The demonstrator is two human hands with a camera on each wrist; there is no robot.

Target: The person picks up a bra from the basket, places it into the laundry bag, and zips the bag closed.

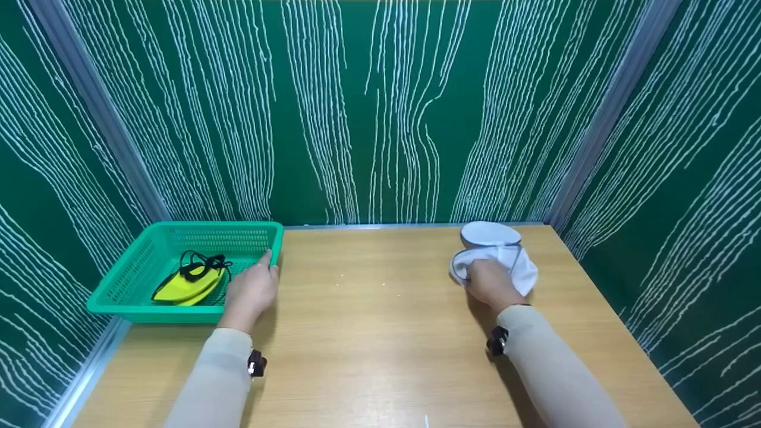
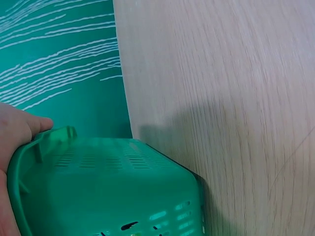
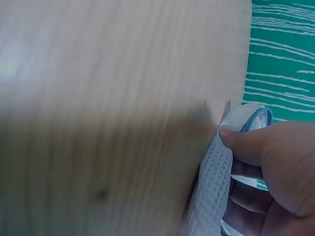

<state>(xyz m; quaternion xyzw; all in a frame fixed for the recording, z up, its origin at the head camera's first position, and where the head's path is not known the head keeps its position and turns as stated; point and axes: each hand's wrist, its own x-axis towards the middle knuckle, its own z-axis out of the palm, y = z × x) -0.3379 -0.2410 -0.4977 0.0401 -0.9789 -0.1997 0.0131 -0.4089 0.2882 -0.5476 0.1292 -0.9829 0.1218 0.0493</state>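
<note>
My left hand (image 1: 254, 291) grips the right rim of a green plastic basket (image 1: 196, 310), with a finger lying along the rim. In the left wrist view the basket wall (image 2: 108, 187) shows its slots, and the hand (image 2: 12, 135) is at its edge. My right hand (image 1: 492, 282) pinches a white mesh fabric item (image 1: 523, 273) with dark trim, at the back right of the table. The thumb lies against its honeycomb mesh (image 3: 214, 172) in the right wrist view. A white oval part (image 1: 489, 233) with the same trim sits just behind it.
Inside the basket lie a yellow object (image 1: 189, 288) and a bundled black cord (image 1: 205, 266). The wooden table (image 1: 368, 333) meets green walls (image 1: 392, 119) with white wavy lines at the back and sides. Metal posts (image 1: 612, 113) stand at the corners.
</note>
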